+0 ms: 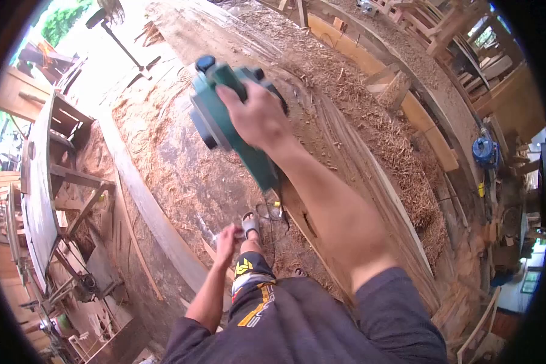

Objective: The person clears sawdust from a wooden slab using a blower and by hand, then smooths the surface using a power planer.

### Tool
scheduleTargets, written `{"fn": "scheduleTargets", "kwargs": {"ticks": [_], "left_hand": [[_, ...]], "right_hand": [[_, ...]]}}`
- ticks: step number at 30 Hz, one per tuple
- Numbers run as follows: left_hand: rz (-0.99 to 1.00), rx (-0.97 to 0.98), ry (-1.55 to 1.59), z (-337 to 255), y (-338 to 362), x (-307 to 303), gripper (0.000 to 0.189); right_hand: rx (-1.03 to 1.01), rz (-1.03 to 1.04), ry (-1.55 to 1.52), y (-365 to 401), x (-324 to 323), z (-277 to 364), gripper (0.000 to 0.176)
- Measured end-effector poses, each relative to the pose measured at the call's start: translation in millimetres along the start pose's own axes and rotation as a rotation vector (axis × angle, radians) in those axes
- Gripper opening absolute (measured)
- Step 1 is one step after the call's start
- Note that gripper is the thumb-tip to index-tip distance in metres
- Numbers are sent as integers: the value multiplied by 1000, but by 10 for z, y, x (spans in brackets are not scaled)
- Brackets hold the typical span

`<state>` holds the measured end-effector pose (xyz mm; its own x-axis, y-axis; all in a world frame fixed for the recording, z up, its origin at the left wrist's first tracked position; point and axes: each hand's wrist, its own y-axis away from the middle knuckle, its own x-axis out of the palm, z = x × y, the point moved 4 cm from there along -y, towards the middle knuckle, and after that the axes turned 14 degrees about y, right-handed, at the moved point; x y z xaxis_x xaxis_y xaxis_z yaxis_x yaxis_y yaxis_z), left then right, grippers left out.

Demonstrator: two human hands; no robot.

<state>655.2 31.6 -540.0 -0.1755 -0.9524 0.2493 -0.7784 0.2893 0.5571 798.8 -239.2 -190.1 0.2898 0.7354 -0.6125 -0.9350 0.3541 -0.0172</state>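
My right hand (pixel 258 115) is wrapped round the top handle of a green electric hand planer (pixel 242 142). The planer has a black knob at its far end and sits over a long wooden board (pixel 327 130) strewn with shavings; whether its sole touches the wood is hidden. Lower down, my left hand (pixel 226 241) hangs beside my leg, away from the board. Its fingers look loosely bent and slightly apart, a little blurred, with nothing visible in them. A dark cord (pixel 272 233) with a yellow piece lies near my sandalled foot.
Wood shavings (pixel 400 176) are heaped along the board's right side. A long plank (pixel 148 209) lies on the ground to the left, near a wooden frame structure (pixel 73 173). At the upper left stands a long-handled tool (pixel 121 45). A blue machine part (pixel 484 150) is at the right.
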Motion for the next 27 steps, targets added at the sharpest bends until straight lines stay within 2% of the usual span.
{"fn": "scheduleTargets", "kwargs": {"ticks": [1, 2, 3, 4, 5, 7, 10, 12, 13, 16, 18, 19, 22, 24, 25, 27], "left_hand": [[-69, 18, -3, -272, -226, -9, 52], [-79, 115, -93, -599, -432, -33, 53], [-134, 177, 92, -1039, -517, 118, 51], [-162, 208, 167, -1283, -815, 50, 47], [-117, 247, 210, -1630, -985, 77, 45], [-133, 251, 329, -2302, -1211, 277, 48], [-95, 267, 253, -2932, -1365, 601, 42], [-45, 280, 200, -2990, -1591, 714, 48], [-22, 286, 175, -2995, -1614, 833, 51], [39, 285, 71, -2984, -1608, 1149, 62], [26, 310, 102, -2961, -1631, 1214, 55], [31, 305, 101, -2943, -1664, 1202, 51], [-4, 294, 70, -2947, -1635, 1187, 49], [42, 299, 121, -2964, -1570, 1158, 50], [67, 299, 144, -2954, -1538, 1143, 51], [166, 212, 176, -2684, -1713, 982, 58]], "right_hand": [[-59, -40, 53, -353, 143, 30, 60], [-46, -15, 68, -590, 227, 80, 64], [-35, -25, 96, -680, 253, 127, 62], [-59, 23, -18, -686, 287, 94, 59], [-73, 70, -132, -610, 287, -6, 56], [-87, 24, -143, -272, 146, -61, 49], [-14, 24, -177, 702, -181, -265, 46], [79, 41, -187, 1633, -498, -490, 47], [204, 96, -213, 2116, -666, -620, 50], [117, -12, -104, 3509, -1088, -1198, 56], [-20, -124, -209, 4148, -1187, -1507, 67], [109, -69, -15, 4235, -1303, -1450, 77], [56, 32, -73, 3909, -1275, -1379, 77], [71, 59, -72, 3500, -1116, -1207, 76], [52, 30, -64, 3213, -1065, -1065, 59], [25, 21, -64, 2718, -867, -956, 54]]}}
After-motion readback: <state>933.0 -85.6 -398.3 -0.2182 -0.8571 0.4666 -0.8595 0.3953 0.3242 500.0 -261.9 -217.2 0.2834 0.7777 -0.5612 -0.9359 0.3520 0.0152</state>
